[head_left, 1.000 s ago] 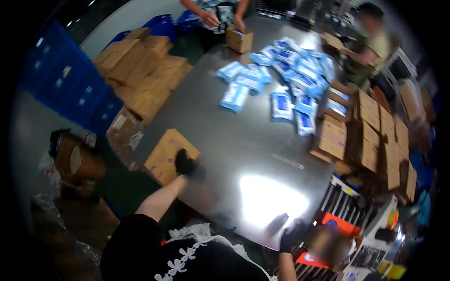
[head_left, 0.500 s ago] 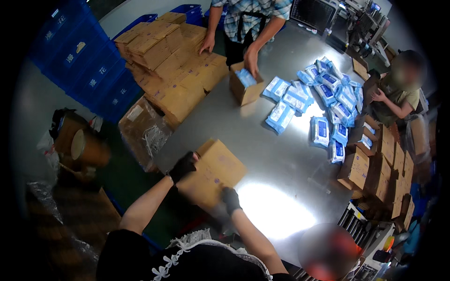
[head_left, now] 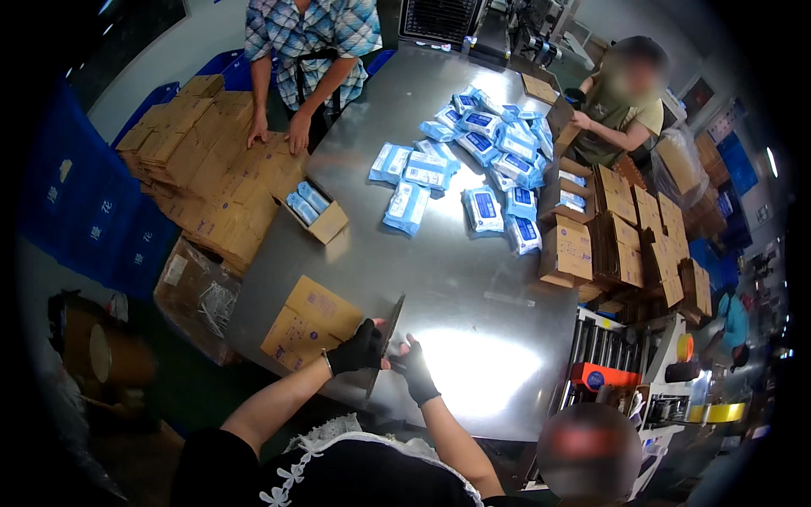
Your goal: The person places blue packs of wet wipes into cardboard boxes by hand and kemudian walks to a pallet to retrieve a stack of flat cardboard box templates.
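Both my hands wear black fingerless gloves. My left hand (head_left: 359, 348) is closed on a flat cardboard carton (head_left: 393, 325), which stands nearly edge-on above the near side of the metal table (head_left: 439, 287). Just right of that board is my right hand (head_left: 416, 372), its fingers apart and the thumb toward the board; whether it touches is hard to see. Another flat, folded carton (head_left: 314, 317) lies on the table beyond my left hand. Farther off, an open carton (head_left: 329, 222) holds blue-and-white wipe packs (head_left: 309, 198).
A heap of wipe packs (head_left: 498, 152) covers the table's far middle. Flat cardboard stacks (head_left: 211, 186) stand at left, where a person in a checked shirt (head_left: 312, 42) rests both hands. Cartons (head_left: 566, 249) line the right edge, near another person (head_left: 621, 110) and a roller conveyor (head_left: 591, 351).
The carton between my hands has gone from face-up to edge-on, and a flat carton now lies on the table. The checked-shirt person has let go of the pack-filled carton. My view has shifted.
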Motion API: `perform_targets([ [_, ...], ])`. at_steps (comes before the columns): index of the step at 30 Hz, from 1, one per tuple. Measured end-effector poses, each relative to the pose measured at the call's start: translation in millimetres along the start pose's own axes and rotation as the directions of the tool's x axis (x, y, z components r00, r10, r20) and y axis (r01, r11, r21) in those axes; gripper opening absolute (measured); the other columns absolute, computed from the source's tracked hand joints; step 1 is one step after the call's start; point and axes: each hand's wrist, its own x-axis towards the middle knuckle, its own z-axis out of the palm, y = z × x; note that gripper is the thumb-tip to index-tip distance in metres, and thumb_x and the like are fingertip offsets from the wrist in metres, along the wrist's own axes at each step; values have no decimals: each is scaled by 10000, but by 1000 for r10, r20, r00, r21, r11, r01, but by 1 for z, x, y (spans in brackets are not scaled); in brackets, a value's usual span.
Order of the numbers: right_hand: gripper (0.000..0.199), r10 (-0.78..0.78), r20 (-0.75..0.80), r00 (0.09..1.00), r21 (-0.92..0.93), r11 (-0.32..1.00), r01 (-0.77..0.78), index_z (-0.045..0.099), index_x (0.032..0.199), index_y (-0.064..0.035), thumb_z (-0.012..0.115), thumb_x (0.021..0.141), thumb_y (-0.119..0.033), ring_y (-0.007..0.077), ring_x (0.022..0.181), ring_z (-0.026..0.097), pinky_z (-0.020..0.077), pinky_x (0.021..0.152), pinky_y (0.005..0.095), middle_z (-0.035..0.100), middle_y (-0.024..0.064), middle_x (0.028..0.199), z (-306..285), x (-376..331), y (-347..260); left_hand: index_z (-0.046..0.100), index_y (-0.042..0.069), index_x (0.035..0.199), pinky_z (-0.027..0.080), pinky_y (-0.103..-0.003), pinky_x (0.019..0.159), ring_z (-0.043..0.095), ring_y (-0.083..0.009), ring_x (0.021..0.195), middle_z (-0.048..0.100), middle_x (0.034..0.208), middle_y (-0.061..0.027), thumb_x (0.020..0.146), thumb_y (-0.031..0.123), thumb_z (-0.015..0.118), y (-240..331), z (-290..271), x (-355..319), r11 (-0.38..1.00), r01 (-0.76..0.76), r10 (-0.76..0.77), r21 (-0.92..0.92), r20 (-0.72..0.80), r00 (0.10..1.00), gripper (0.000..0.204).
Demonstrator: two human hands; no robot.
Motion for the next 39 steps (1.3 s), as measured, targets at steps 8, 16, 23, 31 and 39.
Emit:
perform_targets([
  [8,831,-120,156,980,-223,963,154,279,1457,-74,747,773,-122,181,873,614,506,645,281,510,158,1278,7,-30,-53,225,22,1430,350,-372,1057,478,-219,1224,451,1357,-100,748,198,744,87,-12,-10,918,201,-256,-342,-124,959,875],
  [16,367,-792,234,564,-926,-4,379,626,1141,-85,610,775,-108,307,1024,563,437,914,411,612,122,1134,-56,-57,-107,641,33,1005,304,-504,1069,502,-334,1191,648,1050,-160,829,117,546,141,-6,70,469,291,-73,834,-293,953,217],
  [23,177,-737,228,637,-911,69,406,596,909,-52,558,859,-218,374,921,567,448,803,441,593,189,974,-63,-7,-137,505,75,1282,305,-563,1025,454,-410,1194,472,1317,-231,788,359,647,141,16,128,742,73,37,667,-149,988,587],
  [31,484,-101,-160,982,256,956,140,518,1240,-57,432,973,-452,165,1078,514,397,935,302,572,28,1178,-90,41,-44,350,160,1415,326,-492,1001,402,-412,1196,391,1284,-236,572,432,818,125,3,54,873,55,53,484,-207,977,1002],
  [39,365,-538,348,768,-936,-155,315,655,772,-12,612,860,-363,257,499,586,446,476,369,603,99,569,-3,-2,-102,416,-34,1276,482,-353,825,601,-246,963,602,1043,-138,902,377,578,21,-15,39,259,56,-439,-964,-67,896,578],
])
